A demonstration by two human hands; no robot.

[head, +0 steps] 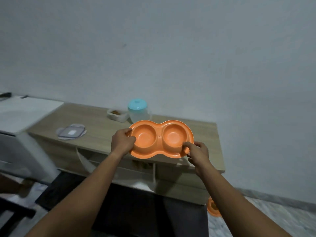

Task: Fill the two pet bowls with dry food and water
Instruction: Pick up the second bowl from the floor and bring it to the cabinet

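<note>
An orange double pet bowl (160, 127) with two round, empty wells hangs tilted above the front of a wooden cabinet top (102, 134). My left hand (122, 141) grips its left rim and my right hand (198, 153) grips its lower right rim. Behind the bowl, near the wall, a clear jug with a light blue lid (137, 111) stands upright. Left of the jug sits an open white container of brown dry food (117, 114).
A clear container lid (71, 133) lies on the cabinet's left part. A white appliance (22, 115) stands to the left. A second orange dish (212, 207) lies on the floor at the cabinet's right end. A dark mat (136, 202) covers the floor below.
</note>
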